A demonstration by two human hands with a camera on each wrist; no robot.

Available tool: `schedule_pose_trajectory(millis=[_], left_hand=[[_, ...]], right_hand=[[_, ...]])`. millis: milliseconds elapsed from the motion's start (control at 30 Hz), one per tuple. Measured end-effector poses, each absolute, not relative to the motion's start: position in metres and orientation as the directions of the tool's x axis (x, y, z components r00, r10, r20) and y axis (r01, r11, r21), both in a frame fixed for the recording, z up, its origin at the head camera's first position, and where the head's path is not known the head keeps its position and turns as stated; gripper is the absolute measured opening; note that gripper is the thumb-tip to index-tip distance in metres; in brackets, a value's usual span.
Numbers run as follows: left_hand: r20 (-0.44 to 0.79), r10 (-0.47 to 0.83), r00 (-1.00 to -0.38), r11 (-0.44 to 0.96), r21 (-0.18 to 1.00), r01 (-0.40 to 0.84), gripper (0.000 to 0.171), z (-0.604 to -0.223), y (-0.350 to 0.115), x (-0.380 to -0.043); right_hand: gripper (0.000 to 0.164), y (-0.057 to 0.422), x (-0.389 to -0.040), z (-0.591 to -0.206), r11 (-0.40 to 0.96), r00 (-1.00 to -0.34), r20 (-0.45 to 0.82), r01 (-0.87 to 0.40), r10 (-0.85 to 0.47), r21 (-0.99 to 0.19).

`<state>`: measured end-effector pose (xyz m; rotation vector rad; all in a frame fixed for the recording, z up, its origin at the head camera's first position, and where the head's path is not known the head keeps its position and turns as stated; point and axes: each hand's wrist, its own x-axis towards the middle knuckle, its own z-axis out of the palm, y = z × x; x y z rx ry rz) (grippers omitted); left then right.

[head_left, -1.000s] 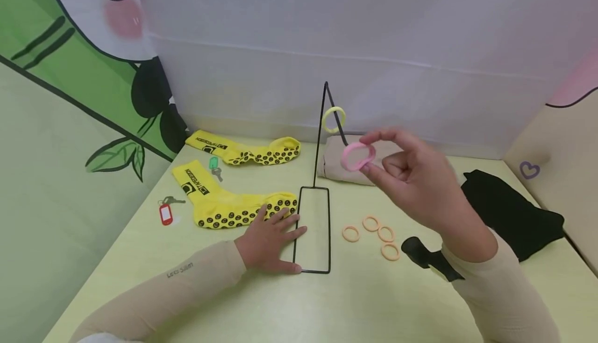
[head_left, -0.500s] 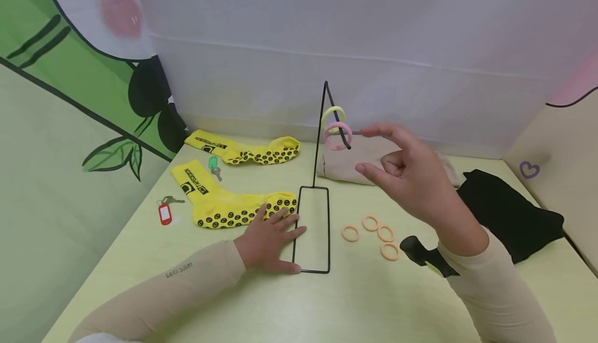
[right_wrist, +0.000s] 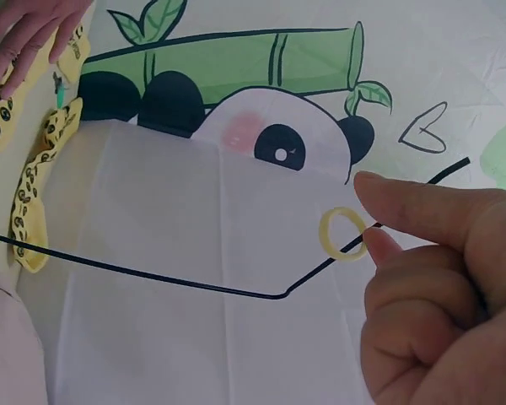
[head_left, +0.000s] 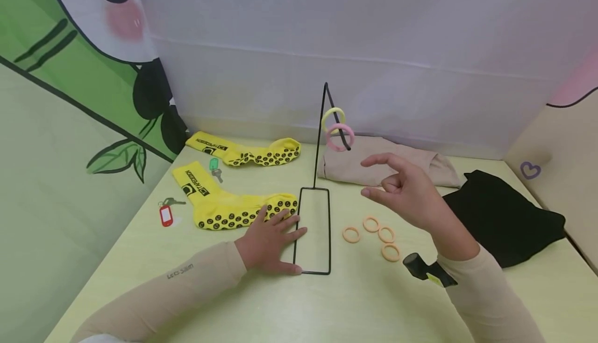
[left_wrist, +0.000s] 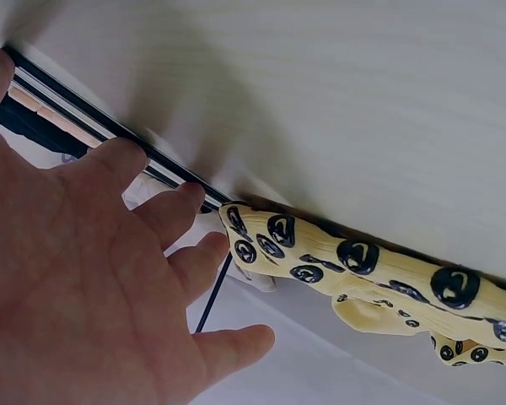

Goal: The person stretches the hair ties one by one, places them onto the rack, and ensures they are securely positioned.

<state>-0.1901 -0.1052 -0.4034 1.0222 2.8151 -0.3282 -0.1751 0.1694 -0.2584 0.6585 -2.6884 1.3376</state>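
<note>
A black wire stand (head_left: 329,229) rises from its flat rectangular base to an arm that slopes down toward me. On that arm hang a yellow ring (head_left: 333,109) and, nearer the tip, a pink ring (head_left: 340,125). My left hand (head_left: 268,242) lies spread on the table, its fingertips across the base's left bar and over the toe of a yellow sock (head_left: 219,210). To the right of the arm's tip, my right hand (head_left: 406,192) hovers with thumb and forefinger parted and nothing between them. Several orange rings (head_left: 344,238) lie below it on the table.
Another yellow sock (head_left: 261,152) lies farther back. Keys with a green tag (head_left: 213,164) and a red tag (head_left: 165,216) are on the left. Folded beige cloth (head_left: 383,161) lies behind the stand, black cloth (head_left: 509,218) at right. Printed curtains enclose the table.
The pink ring was pinched in my right hand at the arm's tip and now hangs on the arm. That hand let go and drew back, down and right. My left hand stayed put.
</note>
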Motion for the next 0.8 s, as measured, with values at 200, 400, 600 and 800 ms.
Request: schedule_pose_trajectory(millis=[200, 400, 600, 800], left_hand=[[-0.197, 0.614, -0.764, 0.746, -0.173, 0.643, 0.087, -0.403, -0.105, -0.19], [-0.2, 0.615, -0.762, 0.744, -0.171, 0.646, 0.087, -0.403, -0.105, -0.191], [-0.193, 0.618, -0.762, 0.741, -0.181, 0.647, 0.087, -0.402, -0.105, -0.191], [-0.193, 0.62, -0.761, 0.741, -0.177, 0.648, 0.087, -0.402, -0.105, -0.19]], right_hand=[[0.041, 0.176, -0.185, -0.28, 0.503, -0.911, 0.161, -0.35, -0.381, -0.791], [0.042, 0.182, -0.194, -0.302, 0.491, -0.921, 0.019, -0.226, -0.39, -0.841], [0.042, 0.19, -0.209, -0.33, 0.471, -0.89, -0.092, -0.147, -0.448, -0.87], [0.048, 0.194, -0.221, -0.355, 0.49, -0.846, -0.218, -0.058, -0.486, -0.87]])
